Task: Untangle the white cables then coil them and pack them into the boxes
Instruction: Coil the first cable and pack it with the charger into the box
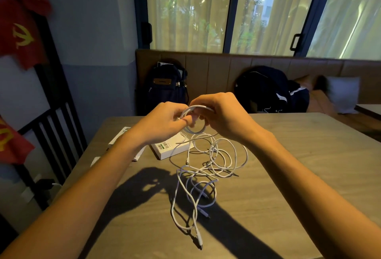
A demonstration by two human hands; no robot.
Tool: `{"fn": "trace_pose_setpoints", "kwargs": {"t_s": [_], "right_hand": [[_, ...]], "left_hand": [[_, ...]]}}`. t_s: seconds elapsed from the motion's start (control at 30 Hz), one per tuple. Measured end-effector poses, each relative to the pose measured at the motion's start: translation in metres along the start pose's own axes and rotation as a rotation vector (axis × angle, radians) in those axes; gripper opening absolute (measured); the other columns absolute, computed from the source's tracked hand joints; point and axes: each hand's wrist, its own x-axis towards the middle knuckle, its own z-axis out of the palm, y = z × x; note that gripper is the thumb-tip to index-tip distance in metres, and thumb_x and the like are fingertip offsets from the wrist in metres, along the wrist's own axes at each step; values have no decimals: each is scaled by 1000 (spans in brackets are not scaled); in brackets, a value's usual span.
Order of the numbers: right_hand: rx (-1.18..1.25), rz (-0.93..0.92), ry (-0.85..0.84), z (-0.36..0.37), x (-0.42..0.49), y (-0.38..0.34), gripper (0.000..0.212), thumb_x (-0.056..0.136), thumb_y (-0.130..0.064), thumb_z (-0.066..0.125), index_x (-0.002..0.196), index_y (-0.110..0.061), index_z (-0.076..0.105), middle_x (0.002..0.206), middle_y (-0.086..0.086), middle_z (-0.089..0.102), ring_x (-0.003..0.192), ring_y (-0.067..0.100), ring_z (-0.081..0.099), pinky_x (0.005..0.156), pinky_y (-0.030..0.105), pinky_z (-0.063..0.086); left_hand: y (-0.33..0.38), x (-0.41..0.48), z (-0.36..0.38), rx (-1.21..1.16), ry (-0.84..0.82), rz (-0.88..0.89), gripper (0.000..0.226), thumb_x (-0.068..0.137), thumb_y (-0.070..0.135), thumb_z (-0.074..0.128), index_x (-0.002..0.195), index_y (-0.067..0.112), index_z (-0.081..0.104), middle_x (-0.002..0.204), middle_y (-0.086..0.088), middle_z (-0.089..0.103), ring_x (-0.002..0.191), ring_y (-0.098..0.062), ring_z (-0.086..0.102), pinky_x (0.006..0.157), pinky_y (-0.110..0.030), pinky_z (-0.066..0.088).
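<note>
At the far left of the wooden table (288,155) a flat box (121,135) lies partly under my forearm, and a white box (169,149) sits just beside it. My left hand (162,122) pinches the small coil (194,119) of white cable I hold above the table; my right hand (218,114) is curled around the coil's other side. Below, the loose white cables (206,172) sprawl tangled on the table, one strand rising to the coil

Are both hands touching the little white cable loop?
Touching. The head view shows the left hand and right hand both pinching the coiled cable loop above the table.
</note>
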Motion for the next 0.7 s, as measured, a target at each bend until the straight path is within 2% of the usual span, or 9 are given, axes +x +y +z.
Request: {"fn": "trace_pose_setpoints", "kwargs": {"t_s": [0.07,0.13,0.23,0.33,0.43,0.5,0.6,0.63,0.7], "right_hand": [[64,-12,-1,-4,-1,5,26,90,-5,71,113,-18,75,93,-14,68,76,-7,63,66,6,51],[262,55,6,-5,-3,9,22,92,-6,69,112,-14,75,97,-5,72,77,7,71,61,18,58],[578,200,-79,1,-5,9,14,100,-16,60,106,-8,69,90,2,72,79,16,73,50,26,56],[741,280,-192,8,-10,10,23,102,-29,56,104,-8,65,83,0,70,68,15,69,47,23,49],[796,348,-184,18,-16,14,40,102,-42,51,99,-5,64,72,2,60,53,12,49,47,22,35],[869,422,-144,29,-20,13,46,102,-50,45,92,-9,63,69,2,51,54,11,40,48,21,31],[781,465,-172,48,-29,5,45,108,-42,36,90,-10,62,70,8,56,60,16,50,56,28,44],[631,437,-244,51,-31,1,38,109,-35,37,94,-10,62,71,6,60,62,16,55,62,32,50],[319,350,-406,53,-31,-6,21,106,-20,44,106,-11,62,76,-5,63,67,9,60,71,32,55]], "left_hand": [[2,-2,0,-295,-74,-53,21,100,32,58,98,18,74,94,3,76,97,-15,69,94,-38,53],[2,-5,3,-640,-82,-62,31,96,36,54,93,9,69,84,-3,73,86,-16,70,88,-30,54],[2,-9,15,-1116,-124,-57,37,96,43,42,81,12,53,62,0,48,62,-12,51,69,-24,49],[-1,-10,25,-1432,-119,-38,45,95,55,38,75,16,52,57,7,35,52,-8,35,56,-21,37],[-1,-8,25,-1705,-85,7,49,104,53,32,89,14,58,61,5,31,55,-8,32,59,-21,39],[4,-6,21,-1841,-40,25,42,109,42,33,107,9,60,67,4,35,60,-9,38,66,-24,45],[8,-3,21,-1810,62,57,36,110,29,34,128,7,57,75,2,52,73,-11,55,84,-27,52],[8,-1,22,-1668,127,57,36,110,26,32,131,8,56,78,1,57,77,-11,60,91,-27,51],[8,1,26,-1104,301,50,35,111,23,30,133,12,55,80,-1,63,82,-12,64,94,-27,50]]}}
